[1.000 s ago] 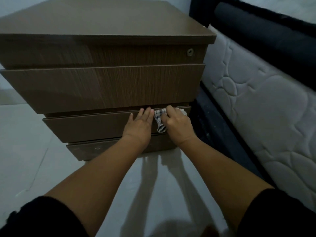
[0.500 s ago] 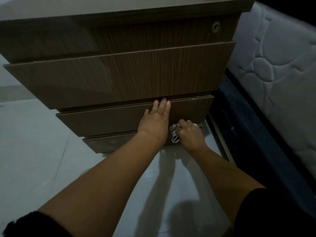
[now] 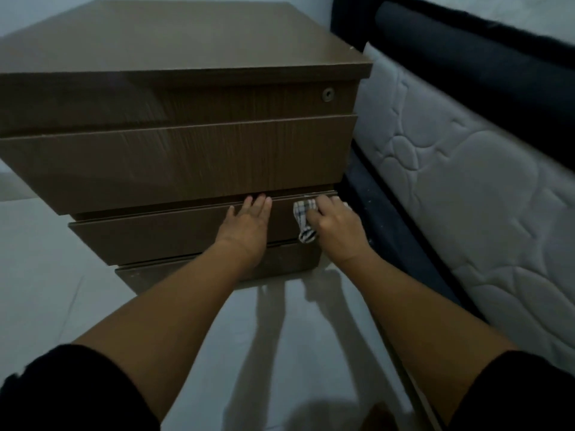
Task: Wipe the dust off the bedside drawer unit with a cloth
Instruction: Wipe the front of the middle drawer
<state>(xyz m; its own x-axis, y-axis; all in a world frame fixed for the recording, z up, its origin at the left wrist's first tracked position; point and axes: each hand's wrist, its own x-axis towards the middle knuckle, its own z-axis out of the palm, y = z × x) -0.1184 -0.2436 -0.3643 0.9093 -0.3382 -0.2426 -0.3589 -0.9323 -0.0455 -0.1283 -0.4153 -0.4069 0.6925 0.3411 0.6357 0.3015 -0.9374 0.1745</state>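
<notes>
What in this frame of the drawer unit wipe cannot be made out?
Head view only:
- Most of the checked cloth: covered by the right hand.
- Dust on the drawer unit: dim light and blur hide it.
- Left hand palm contact: only its back shows.
- Unit's left side: cut off by the frame edge.

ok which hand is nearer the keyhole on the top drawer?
Right. The right hand, gripping the checked cloth, sits almost straight below the keyhole on the bottom drawer front. The left hand lies flat on the same drawer, further left.
</notes>
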